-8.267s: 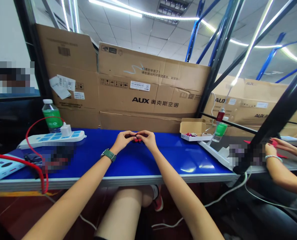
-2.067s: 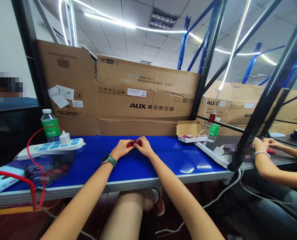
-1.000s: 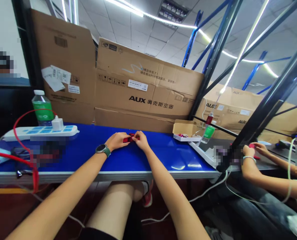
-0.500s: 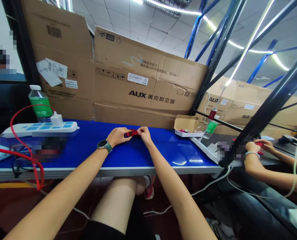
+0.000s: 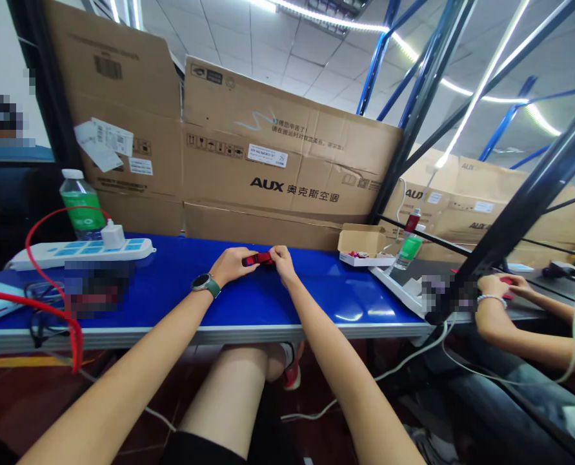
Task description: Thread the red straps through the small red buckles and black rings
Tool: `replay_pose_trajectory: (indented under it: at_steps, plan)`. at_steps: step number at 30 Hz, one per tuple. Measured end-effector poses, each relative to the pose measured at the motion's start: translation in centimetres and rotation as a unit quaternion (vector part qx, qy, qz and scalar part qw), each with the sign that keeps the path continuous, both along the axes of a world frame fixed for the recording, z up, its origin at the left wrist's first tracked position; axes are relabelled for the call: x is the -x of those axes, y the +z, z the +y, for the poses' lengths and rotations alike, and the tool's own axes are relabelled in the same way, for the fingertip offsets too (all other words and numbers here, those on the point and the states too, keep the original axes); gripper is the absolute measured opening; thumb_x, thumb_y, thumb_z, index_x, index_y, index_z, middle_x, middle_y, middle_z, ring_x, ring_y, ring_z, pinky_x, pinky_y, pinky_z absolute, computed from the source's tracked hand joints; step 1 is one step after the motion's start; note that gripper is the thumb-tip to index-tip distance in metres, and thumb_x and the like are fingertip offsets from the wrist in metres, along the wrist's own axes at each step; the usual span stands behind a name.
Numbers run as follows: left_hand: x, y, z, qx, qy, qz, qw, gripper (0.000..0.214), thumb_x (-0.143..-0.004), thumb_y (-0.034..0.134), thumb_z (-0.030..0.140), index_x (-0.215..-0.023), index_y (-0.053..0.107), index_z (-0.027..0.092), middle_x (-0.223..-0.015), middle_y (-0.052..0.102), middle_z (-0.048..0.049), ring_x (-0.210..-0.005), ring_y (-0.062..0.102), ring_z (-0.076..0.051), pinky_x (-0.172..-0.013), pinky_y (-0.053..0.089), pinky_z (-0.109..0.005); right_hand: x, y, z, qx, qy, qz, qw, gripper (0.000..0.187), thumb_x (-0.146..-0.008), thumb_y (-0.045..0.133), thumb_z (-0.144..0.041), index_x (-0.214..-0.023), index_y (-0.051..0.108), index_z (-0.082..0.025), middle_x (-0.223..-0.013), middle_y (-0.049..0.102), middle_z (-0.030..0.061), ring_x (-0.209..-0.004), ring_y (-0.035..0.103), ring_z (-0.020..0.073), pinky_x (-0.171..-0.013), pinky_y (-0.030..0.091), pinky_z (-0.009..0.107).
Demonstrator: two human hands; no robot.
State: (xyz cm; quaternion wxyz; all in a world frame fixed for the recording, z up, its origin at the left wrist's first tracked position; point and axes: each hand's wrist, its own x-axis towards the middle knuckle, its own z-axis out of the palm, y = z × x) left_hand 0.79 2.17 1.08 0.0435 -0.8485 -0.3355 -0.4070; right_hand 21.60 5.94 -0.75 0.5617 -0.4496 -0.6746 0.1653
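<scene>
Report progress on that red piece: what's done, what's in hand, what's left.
Done: no finished pieces can be picked out on the blue bench. In hand: the left hand and right hand both grip a small red part above the bench. Left: the open cardboard box holds small colored pieces, so some work seems to remain.

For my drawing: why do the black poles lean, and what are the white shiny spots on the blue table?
In the head view, the wide lens seems to tilt the black rack post sharply; the white spots are glare on the blue table, likely from the ceiling LED strip.
</scene>
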Motion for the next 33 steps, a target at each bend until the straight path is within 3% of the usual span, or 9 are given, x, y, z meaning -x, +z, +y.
replay_pose_trajectory:
  at_steps: [3,6,11,13,16,19,23,27,33]
  plan:
    - [0.0,-0.2,0.4,0.002,0.004,-0.002,1.0,0.033,-0.087,0.067,0.042,-0.111,0.077,0.022,-0.096,0.075,-0.0085,-0.086,0.069,-0.022,-0.082,0.05,-0.03,-0.3,-0.4,0.9,0.038,-0.007,0.103,0.994,0.028,-0.092,0.043,-0.043,-0.083,0.057,-0.02,-0.081,0.059,0.0038,-0.077,0.055,0.0182,-0.068,0.047,0.026]
    - [0.5,-0.5,0.9,0.022,-0.005,-0.019,1.0,0.037,-0.086,0.068,0.043,-0.114,0.076,0.021,-0.1,0.076,-0.0089,-0.089,0.071,-0.024,-0.083,0.051,-0.031,-1.0,-0.3,1.0,0.07,-0.026,0.148,0.986,0.025,-0.087,0.041,-0.03,-0.102,0.057,-0.019,-0.091,0.062,0.0064,-0.079,0.058,0.0192,-0.066,0.047,0.027]
    - [0.7,-0.9,1.2,0.142,-0.012,-0.074,0.987,0.047,-0.087,0.065,0.039,-0.129,0.069,0.019,-0.088,0.078,-0.0075,-0.071,0.072,-0.023,-0.074,0.055,-0.032,-1.5,0.9,-1.2,-0.049,-0.157,0.082,0.983,0.054,-0.081,0.036,-0.016,-0.133,0.048,-0.018,-0.117,0.057,0.0145,-0.107,0.055,0.0251,-0.095,0.043,0.041]
    - [0.5,-1.0,1.2,0.175,-0.017,-0.097,0.98,0.047,-0.089,0.061,0.034,-0.132,0.066,0.018,-0.078,0.077,-0.0047,-0.065,0.071,-0.021,-0.07,0.055,-0.031,-1.0,1.4,-2.7,-0.092,-0.177,-0.045,0.979,0.054,-0.083,0.041,-0.016,-0.137,0.046,-0.019,-0.13,0.052,0.0167,-0.124,0.045,0.0293,-0.104,0.035,0.046]
    - [0.1,-1.0,1.2,0.168,-0.02,-0.122,0.978,0.042,-0.086,0.06,0.029,-0.126,0.067,0.018,-0.081,0.077,-0.0036,-0.067,0.071,-0.019,-0.068,0.054,-0.028,0.6,1.7,-4.1,-0.11,-0.028,-0.31,0.944,0.039,-0.088,0.056,-0.026,-0.127,0.057,-0.025,-0.12,0.061,0.0124,-0.119,0.049,0.0307,-0.103,0.031,0.049]
    - [0.0,-0.9,1.1,0.175,0.022,-0.143,0.974,0.028,-0.084,0.06,0.032,-0.106,0.068,0.017,-0.073,0.073,-0.0023,-0.063,0.067,-0.018,-0.06,0.049,-0.026,2.0,1.5,-4.5,-0.091,-0.001,-0.413,0.906,0.032,-0.088,0.066,-0.037,-0.116,0.064,-0.023,-0.105,0.069,0.0121,-0.104,0.056,0.0296,-0.097,0.031,0.049]
    - [0.2,-0.8,1.3,0.175,0.05,-0.114,0.977,0.024,-0.084,0.059,0.041,-0.079,0.064,0.019,-0.066,0.069,-0.0012,-0.06,0.063,-0.017,-0.057,0.043,-0.025,2.7,1.4,-4.8,-0.099,-0.038,-0.407,0.907,0.024,-0.09,0.065,-0.042,-0.102,0.068,-0.022,-0.1,0.072,0.0108,-0.096,0.061,0.0265,-0.091,0.034,0.042]
    - [0.1,-1.1,1.7,0.192,0.026,-0.111,0.975,0.027,-0.08,0.063,0.045,-0.074,0.065,0.019,-0.069,0.071,-0.0025,-0.065,0.065,-0.018,-0.059,0.043,-0.025,3.0,1.6,-5.3,-0.086,-0.046,-0.381,0.92,0.02,-0.088,0.065,-0.041,-0.092,0.071,-0.022,-0.092,0.075,0.0084,-0.089,0.065,0.0244,-0.083,0.037,0.035]
    - [1.4,-0.8,2.2,0.179,0.183,-0.208,0.944,0.019,-0.084,0.062,0.036,-0.08,0.069,0.019,-0.071,0.072,-0.0075,-0.071,0.068,-0.023,-0.065,0.045,-0.029,2.8,1.6,-4.7,-0.077,-0.014,-0.355,0.932,0.02,-0.08,0.073,-0.038,-0.088,0.075,-0.019,-0.079,0.073,0.0085,-0.076,0.067,0.024,-0.075,0.042,0.031]
